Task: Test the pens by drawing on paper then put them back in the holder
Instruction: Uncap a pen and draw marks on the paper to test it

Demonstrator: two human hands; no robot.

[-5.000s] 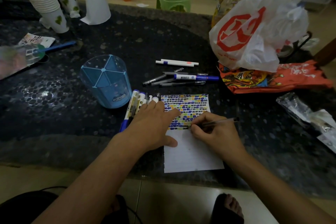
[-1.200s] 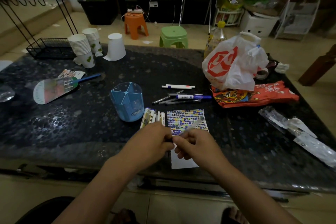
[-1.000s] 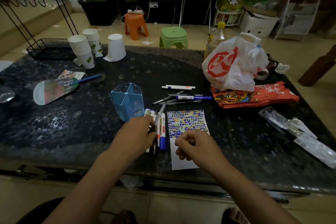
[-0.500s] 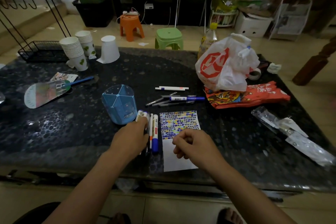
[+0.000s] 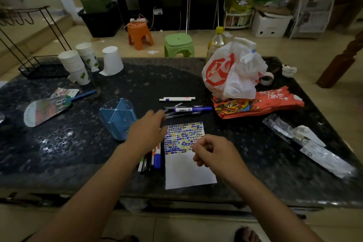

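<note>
Left hand reaching for the next pen to test

The left hand (image 5: 146,130) stretched out with loose, spread fingers holding nothing, its tips near the loose pens (image 5: 184,109) lying toward the middle of the table (image 5: 59,143); motion blur hid whether it touched one. The right hand (image 5: 214,152) hovered over the paper (image 5: 188,171) with fingers curled in, and I could see no pen in it. The paper lay by the near edge, its far half covered in colored marks. A second bunch of pens (image 5: 153,160) lay just left of it, under the left wrist, and the holder (image 5: 117,118) stood beyond them with no pens showing in it. This looked like the gap between tests: the next move called for pinching one pen free of the loose group and bringing it to the blank near half of the paper.
</note>
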